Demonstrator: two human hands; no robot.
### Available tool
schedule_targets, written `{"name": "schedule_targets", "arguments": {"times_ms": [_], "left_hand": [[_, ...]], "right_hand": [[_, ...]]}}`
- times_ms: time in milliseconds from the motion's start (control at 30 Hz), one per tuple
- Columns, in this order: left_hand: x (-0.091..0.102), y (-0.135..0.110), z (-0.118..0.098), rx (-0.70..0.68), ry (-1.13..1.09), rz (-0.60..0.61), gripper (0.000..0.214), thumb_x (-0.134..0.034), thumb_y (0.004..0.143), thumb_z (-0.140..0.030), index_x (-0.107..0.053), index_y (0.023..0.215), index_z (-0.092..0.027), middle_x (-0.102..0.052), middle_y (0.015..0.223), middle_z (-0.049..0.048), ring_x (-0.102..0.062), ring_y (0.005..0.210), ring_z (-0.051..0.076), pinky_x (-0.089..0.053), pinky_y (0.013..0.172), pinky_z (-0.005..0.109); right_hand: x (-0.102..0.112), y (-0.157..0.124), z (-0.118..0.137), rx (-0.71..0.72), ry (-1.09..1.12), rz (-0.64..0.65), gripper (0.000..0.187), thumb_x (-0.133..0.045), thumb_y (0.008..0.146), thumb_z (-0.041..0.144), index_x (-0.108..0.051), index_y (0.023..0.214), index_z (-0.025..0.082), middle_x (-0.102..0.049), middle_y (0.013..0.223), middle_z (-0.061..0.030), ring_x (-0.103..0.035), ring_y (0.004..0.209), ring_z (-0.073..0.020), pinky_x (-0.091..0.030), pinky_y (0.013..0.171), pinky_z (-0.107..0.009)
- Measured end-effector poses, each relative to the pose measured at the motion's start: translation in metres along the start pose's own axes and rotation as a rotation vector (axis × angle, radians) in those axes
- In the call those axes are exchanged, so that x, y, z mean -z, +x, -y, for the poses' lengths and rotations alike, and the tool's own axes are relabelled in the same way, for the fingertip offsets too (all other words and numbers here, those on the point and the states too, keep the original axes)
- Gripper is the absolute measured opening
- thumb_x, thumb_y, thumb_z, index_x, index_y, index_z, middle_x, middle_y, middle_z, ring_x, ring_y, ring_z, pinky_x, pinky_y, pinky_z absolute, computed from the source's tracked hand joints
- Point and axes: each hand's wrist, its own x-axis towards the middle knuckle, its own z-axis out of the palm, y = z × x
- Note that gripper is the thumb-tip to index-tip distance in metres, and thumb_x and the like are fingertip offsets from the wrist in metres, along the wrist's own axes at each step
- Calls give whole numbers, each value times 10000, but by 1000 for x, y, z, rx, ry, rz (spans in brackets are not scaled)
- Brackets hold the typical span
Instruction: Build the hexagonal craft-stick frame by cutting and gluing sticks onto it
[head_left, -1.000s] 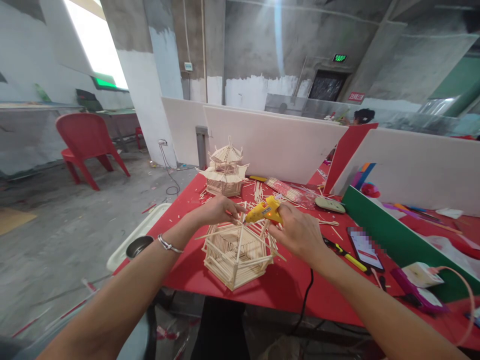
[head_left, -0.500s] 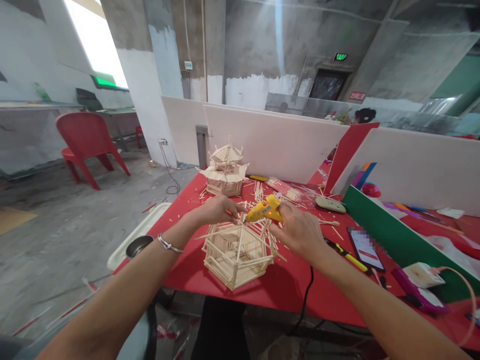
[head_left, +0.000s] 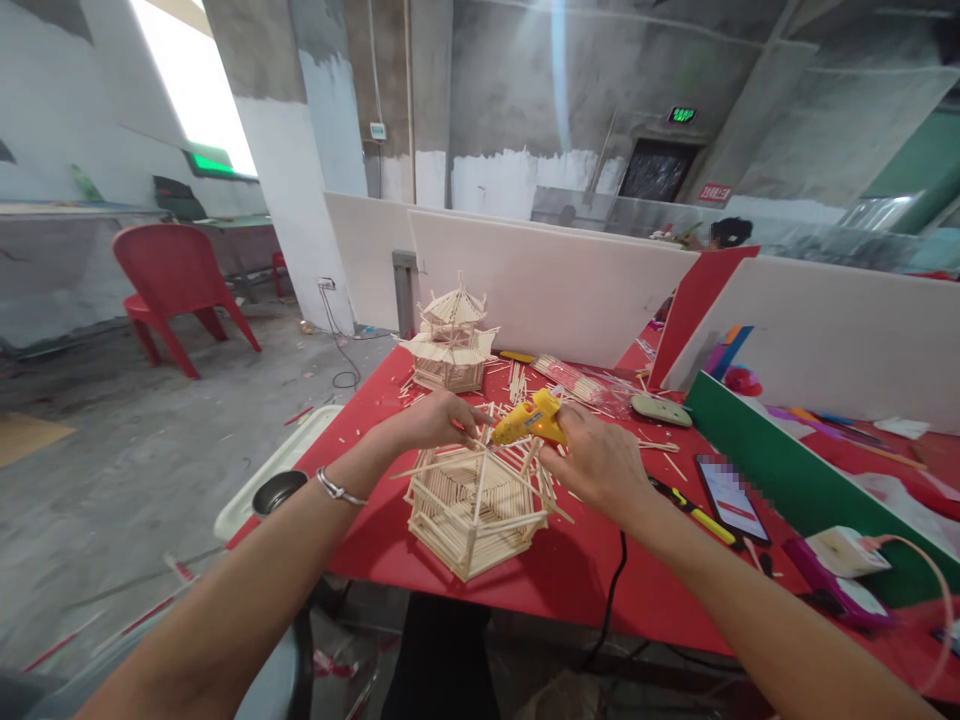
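A six-sided frame of thin wooden sticks [head_left: 472, 545] sits on the red tabletop, with sticks meeting at a point above its middle. My right hand [head_left: 600, 462] grips a yellow hot glue gun [head_left: 531, 420], its nozzle pointing left at that meeting point. From the left, my left hand [head_left: 444, 420] reaches in, its fingertips pinched on a thin wooden stick right beside the nozzle. A small orange light glows on the glue gun. The exact contact between nozzle and sticks is too small to make out.
Behind stands a finished-looking stick pagoda [head_left: 452, 345]. Loose sticks and a plastic bag of sticks [head_left: 574, 382] lie near it. To the right are yellow-black pliers [head_left: 694, 515], a phone [head_left: 731, 498] and a green divider [head_left: 795, 485]. A black cord [head_left: 616, 580] hangs over the front edge.
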Motion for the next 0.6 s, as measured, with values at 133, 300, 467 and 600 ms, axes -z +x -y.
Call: {"name": "schedule_targets", "arguments": {"times_ms": [133,300,467,600], "left_hand": [[0,0,1,1,-9,-2,79,-745,747,-188,-789,813,-181,-723,1151,106,-699,1041,218,-558,785,228],[-1,0,0,3,-7,-6,67,-754,741,-199,-787,798,-187,-724,1150,100,-698,1043,219,-558,794,240],[-1,0,-1,17,-3,-11,68,-751,742,-194,-787,798,-183,-724,1147,102,-696,1049,217,-555,791,234],[-1,0,0,19,8,-8,77,-749,747,-202,-791,809,-184,-721,1155,105,-693,1055,222,-551,799,236]], "right_hand": [[0,1,0,6,-6,2,252,-503,847,334,-589,1035,190,-670,1056,-49,-614,748,-186,-223,543,-293],[0,1,0,2,-22,17,259,-500,851,331,-595,1045,188,-664,1061,-58,-616,749,-188,-265,544,-295],[1,2,0,0,-18,20,268,-509,845,339,-603,1048,191,-663,1054,-52,-611,733,-185,-271,541,-291],[3,0,0,2,16,13,291,-519,830,341,-606,1070,200,-669,1040,-51,-609,754,-186,-269,545,-283]]}}
